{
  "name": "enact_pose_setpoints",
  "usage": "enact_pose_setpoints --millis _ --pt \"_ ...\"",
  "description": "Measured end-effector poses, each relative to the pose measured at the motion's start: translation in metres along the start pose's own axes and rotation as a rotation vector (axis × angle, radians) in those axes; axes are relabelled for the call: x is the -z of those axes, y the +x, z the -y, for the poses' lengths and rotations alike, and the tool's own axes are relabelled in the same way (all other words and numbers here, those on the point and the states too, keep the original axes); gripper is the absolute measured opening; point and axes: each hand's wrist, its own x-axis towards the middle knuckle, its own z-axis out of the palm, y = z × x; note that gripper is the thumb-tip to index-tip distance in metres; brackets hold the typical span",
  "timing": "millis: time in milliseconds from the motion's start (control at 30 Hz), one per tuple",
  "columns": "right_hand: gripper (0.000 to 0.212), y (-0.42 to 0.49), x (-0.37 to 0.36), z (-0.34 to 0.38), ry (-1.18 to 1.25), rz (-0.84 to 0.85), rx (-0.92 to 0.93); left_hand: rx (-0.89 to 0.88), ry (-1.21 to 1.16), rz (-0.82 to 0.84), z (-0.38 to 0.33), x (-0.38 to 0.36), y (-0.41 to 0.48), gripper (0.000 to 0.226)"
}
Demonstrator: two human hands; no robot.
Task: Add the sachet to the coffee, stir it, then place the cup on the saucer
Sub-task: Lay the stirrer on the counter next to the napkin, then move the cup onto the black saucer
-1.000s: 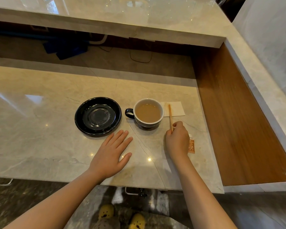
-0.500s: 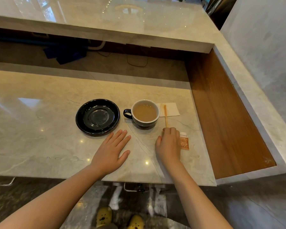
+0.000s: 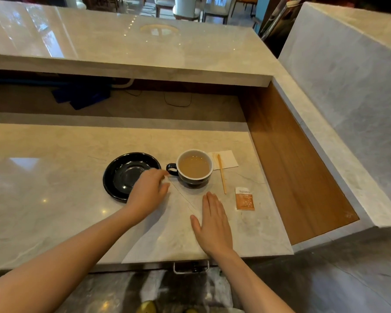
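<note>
A dark cup [image 3: 194,167] with a white inside holds light brown coffee and stands on the marble counter, handle to the left. Left of it lies an empty black saucer [image 3: 122,175]. My left hand [image 3: 148,192] hovers over the saucer's right edge, fingers loosely curled and blurred, their tips close to the cup handle and holding nothing. My right hand [image 3: 213,224] lies flat and open on the counter below the cup. A wooden stirrer [image 3: 221,173] rests right of the cup. An orange and white sachet [image 3: 244,198] lies flat further right, untouched.
A white napkin [image 3: 227,159] lies under the stirrer's far end. A wooden panel [image 3: 291,168] drops away right of the counter. A raised marble ledge [image 3: 127,53] runs across the back. The counter's front edge [image 3: 145,262] is near my forearms.
My right hand let go of the stirrer and drew back to lie flat. My left hand lifted off the counter and moved toward the cup handle.
</note>
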Motion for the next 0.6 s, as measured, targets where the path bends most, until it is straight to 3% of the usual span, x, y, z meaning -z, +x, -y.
enact_pose_setpoints --millis 67,167,367,600 --pt "0.07 0.0 0.0 -0.001 -0.013 -0.003 -0.001 0.061 -0.013 -0.025 0.0 0.008 0.015 0.043" --pt "0.071 0.0 -0.001 -0.002 -0.027 -0.019 0.003 0.11 -0.014 0.113 0.006 0.011 0.038 0.053" --pt "0.069 0.003 -0.004 -0.003 -0.051 -0.023 0.009 0.055 -0.079 0.326 0.009 0.005 0.06 0.031" --pt "0.069 0.003 -0.005 -0.003 -0.069 -0.026 0.014 -0.005 -0.084 0.46 0.016 0.002 0.08 0.025"
